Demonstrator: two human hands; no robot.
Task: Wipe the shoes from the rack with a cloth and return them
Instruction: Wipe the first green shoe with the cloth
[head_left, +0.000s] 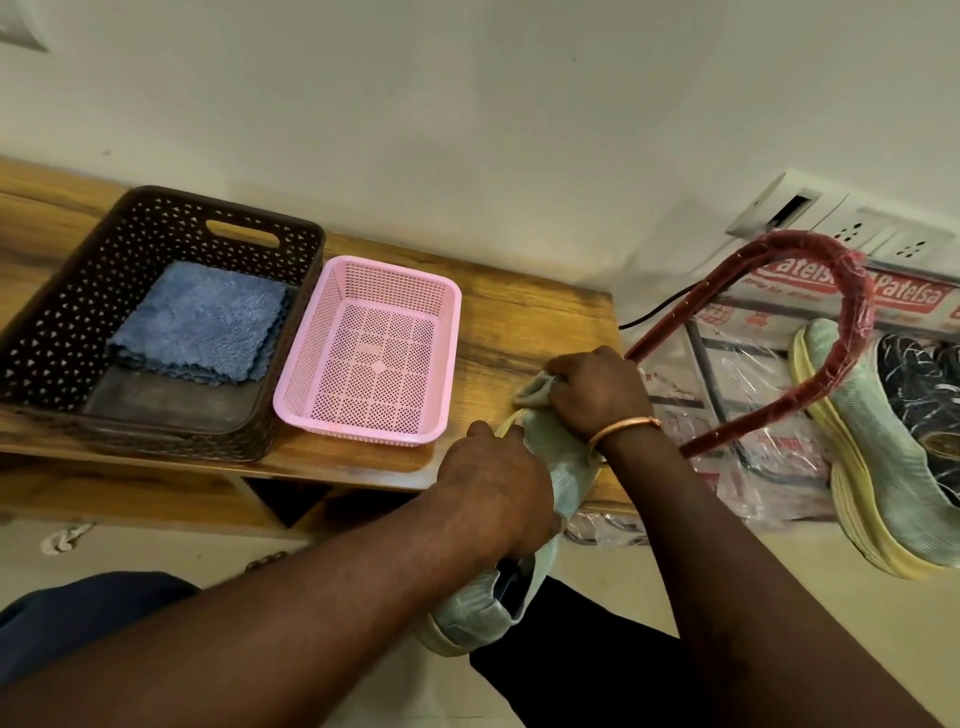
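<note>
Left hand (493, 483): my fingers curl round the pale green shoe (569, 467), its toe up at the desk (519, 312) edge. Right hand (597, 389): fingers pinch a bunched cloth (532, 395) at that toe.

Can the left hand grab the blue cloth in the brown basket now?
Probably not yet: the left hand grips the green shoe. The blue cloth lies uncovered in the open brown basket, so nothing else seems in the way.

- Bench (535, 322): wooden, against the wall.
- Brown basket (57, 332): perforated, on the bench's left part.
- Pink basket (374, 364): just right of it, mid-bench.
- Socket panel (852, 228): on the wall, past the bench's right edge.
- Black cable (654, 312): below the panel.
</note>
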